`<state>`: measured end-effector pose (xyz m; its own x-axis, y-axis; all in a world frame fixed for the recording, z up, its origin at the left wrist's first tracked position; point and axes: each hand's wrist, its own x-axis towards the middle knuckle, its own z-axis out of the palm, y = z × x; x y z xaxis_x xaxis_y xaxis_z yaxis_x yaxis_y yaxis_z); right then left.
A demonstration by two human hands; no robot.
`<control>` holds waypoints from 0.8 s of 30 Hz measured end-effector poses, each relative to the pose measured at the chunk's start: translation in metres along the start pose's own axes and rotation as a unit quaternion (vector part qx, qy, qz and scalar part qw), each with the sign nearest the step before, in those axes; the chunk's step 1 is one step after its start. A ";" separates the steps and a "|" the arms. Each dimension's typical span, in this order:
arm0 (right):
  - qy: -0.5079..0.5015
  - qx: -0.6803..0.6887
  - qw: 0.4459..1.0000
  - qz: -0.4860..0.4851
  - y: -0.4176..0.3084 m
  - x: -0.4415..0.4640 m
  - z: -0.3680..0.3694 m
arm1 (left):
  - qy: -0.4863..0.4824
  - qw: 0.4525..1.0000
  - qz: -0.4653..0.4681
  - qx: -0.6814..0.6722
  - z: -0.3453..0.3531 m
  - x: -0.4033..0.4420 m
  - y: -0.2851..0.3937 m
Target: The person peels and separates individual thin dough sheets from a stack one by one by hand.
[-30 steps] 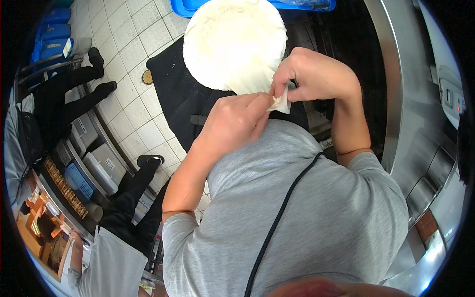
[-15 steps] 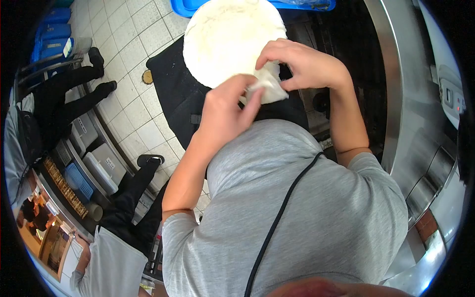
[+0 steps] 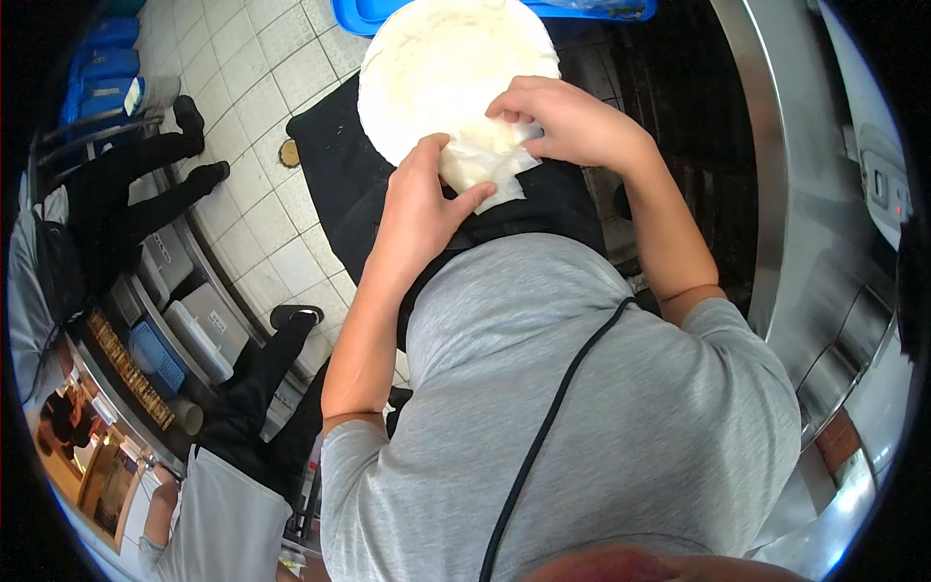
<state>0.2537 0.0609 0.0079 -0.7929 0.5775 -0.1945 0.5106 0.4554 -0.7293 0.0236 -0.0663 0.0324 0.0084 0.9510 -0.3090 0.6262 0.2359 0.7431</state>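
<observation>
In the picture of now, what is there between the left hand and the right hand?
A thin, pale, crumpled sheet lies between the left hand and the right hand; the head view shows it.

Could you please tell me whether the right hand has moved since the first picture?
Yes, the right hand has moved forward and left, closer to the middle of the round white mass.

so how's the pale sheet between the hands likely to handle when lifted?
Probably floppy: the pale sheet creases and its corners flare loosely between left hand and right hand. Likely light, as it looks thin. Might tear if pulled hard, given that thinness.
</observation>
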 end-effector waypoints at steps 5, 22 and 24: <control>-0.023 0.019 0.999 0.026 -0.001 0.006 0.000 | -0.014 0.998 -0.062 -0.028 -0.004 0.005 0.004; -0.003 0.084 0.993 -0.079 0.009 0.011 -0.004 | -0.113 0.977 -0.075 -0.165 -0.018 0.003 0.018; -0.009 0.089 0.993 -0.075 0.004 0.008 -0.010 | -0.115 0.979 -0.038 -0.166 -0.018 0.000 0.021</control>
<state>0.2525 0.0745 0.0103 -0.8624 0.4988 -0.0860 0.3205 0.4067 -0.8555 0.0229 -0.0579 0.0583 0.1717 0.8672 -0.4674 0.3441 0.3917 0.8533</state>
